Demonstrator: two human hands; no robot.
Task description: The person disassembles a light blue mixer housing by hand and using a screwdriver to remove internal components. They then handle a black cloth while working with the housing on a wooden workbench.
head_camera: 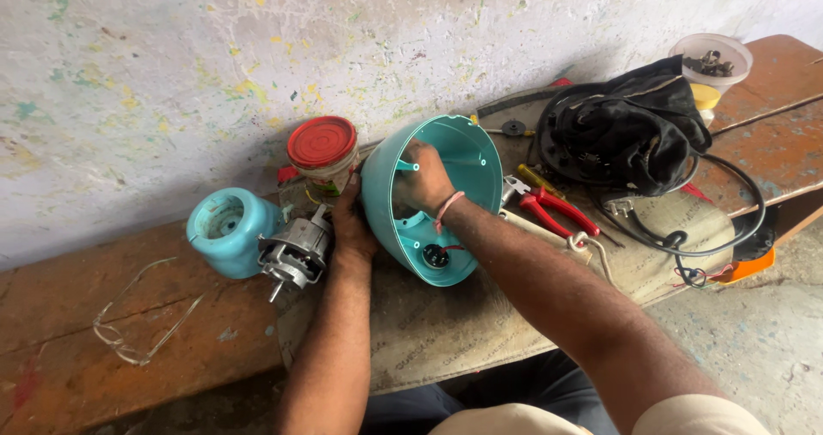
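Right hand (426, 180) fingers curl inside teal shell (437, 221); left hand (351, 225) grips its rim. Motor (294, 251) and jar (324, 156) left of fingers, red pliers (557, 212) right.

Teal plastic housing (463, 156) tipped sideways on bench, hollow facing camera.

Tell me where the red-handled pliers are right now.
In the head view, the red-handled pliers lie on the bench right of the teal housing, just below the black bag.

Glossy teal plastic housing (433, 199), bare metal motor (294, 251), worn wooden bench (86, 349), rough paint-flecked wall (171, 75).
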